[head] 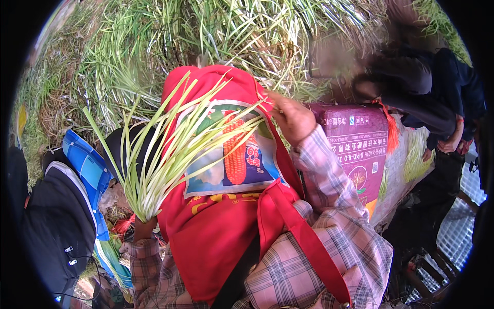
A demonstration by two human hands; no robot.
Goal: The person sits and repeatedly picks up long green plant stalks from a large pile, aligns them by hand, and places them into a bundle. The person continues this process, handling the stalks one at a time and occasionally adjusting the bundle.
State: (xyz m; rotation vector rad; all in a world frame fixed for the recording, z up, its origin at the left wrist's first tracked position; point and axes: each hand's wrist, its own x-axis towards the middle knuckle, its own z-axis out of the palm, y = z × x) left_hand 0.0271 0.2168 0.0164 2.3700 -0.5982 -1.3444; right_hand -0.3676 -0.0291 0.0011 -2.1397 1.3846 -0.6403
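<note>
My left hand (146,228) grips the base of a bunch of pale yellow-green leafy stalks (154,181), whose long leaves fan out up and right across a red apron (208,247). The apron covers my lap and carries a printed panel with a corn cob picture. At the apron's upper right edge is my right hand (291,116), slightly blurred, with its fingers bent near the red cloth. Some leaf tips reach close to those fingers; whether they touch is unclear. Plaid sleeves cover both my arms.
A large heap of similar green stalks (216,34) lies beyond my knees. To the right are a purple printed sack (355,143), red-orange strings (390,131) and another stalk bunch (417,158). People in dark clothes sit at both sides; one's hands (451,143) show at right.
</note>
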